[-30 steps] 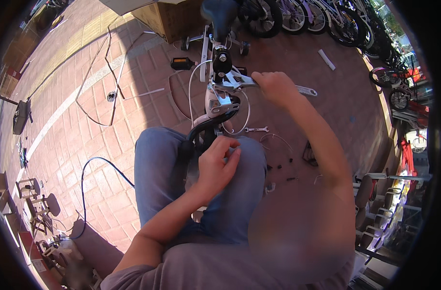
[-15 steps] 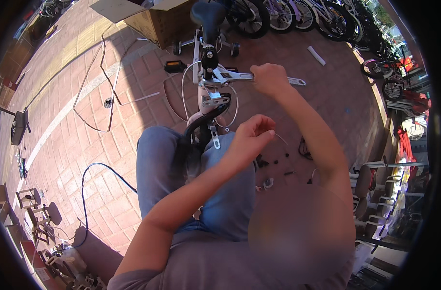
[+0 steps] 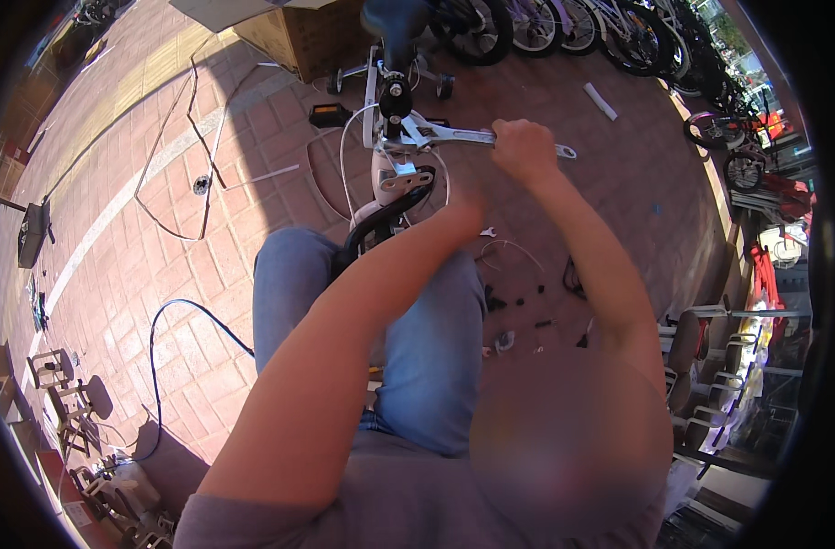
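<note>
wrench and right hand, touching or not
Touching: the head view shows the right hand closed around the wrench, which sticks out on both sides.

Outdoor bike workshop (bicycles, pavement)

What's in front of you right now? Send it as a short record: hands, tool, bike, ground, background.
Left hand: blurred, just beyond the right knee; grip unclear
Right hand: closed around the wrench handle
Tool: wrench, its head at the bike
Bike: saddle at the far end
Ground: small spanner, white tube, small dark parts
Background: cardboard box, parked bikes
</note>
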Action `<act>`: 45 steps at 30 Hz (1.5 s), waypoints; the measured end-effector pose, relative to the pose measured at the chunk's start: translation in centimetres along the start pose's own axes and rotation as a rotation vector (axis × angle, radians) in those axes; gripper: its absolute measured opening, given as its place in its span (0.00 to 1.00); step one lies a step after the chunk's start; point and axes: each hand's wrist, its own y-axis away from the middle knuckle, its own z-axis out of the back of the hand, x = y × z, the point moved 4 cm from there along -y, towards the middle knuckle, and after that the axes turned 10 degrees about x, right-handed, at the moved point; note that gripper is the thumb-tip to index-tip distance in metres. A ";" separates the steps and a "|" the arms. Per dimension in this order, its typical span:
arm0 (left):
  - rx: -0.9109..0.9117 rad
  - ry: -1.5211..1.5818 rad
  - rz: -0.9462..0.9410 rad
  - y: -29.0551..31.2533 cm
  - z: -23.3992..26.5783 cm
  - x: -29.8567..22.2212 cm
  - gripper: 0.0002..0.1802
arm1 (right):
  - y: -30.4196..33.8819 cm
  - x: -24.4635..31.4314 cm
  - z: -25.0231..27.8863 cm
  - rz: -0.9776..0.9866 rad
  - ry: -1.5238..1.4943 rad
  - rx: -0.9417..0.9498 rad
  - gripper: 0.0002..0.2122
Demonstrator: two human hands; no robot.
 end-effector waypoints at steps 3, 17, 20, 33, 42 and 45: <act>0.174 0.412 -0.046 -1.1 -0.8 -1.5 0.21 | -0.4 0.3 -0.5 0.023 0.000 0.004 0.07; -0.708 1.699 0.315 15.5 -6.7 -3.9 0.24 | -0.7 -0.5 -0.8 0.010 0.002 0.036 0.08; -0.812 1.798 0.436 11.3 -7.9 -1.4 0.26 | -1.3 -0.7 -1.6 -0.011 -0.018 0.056 0.07; -0.982 1.669 0.481 1.7 -16.3 3.4 0.20 | 0.4 -0.4 -1.3 0.061 -0.067 0.034 0.05; -0.662 2.012 0.319 4.6 -15.0 4.0 0.14 | -0.5 -0.6 -2.1 0.211 0.020 -0.221 0.10; -0.646 1.964 0.318 4.9 -14.2 4.3 0.15 | -0.7 -0.5 -2.3 0.234 0.033 -0.262 0.12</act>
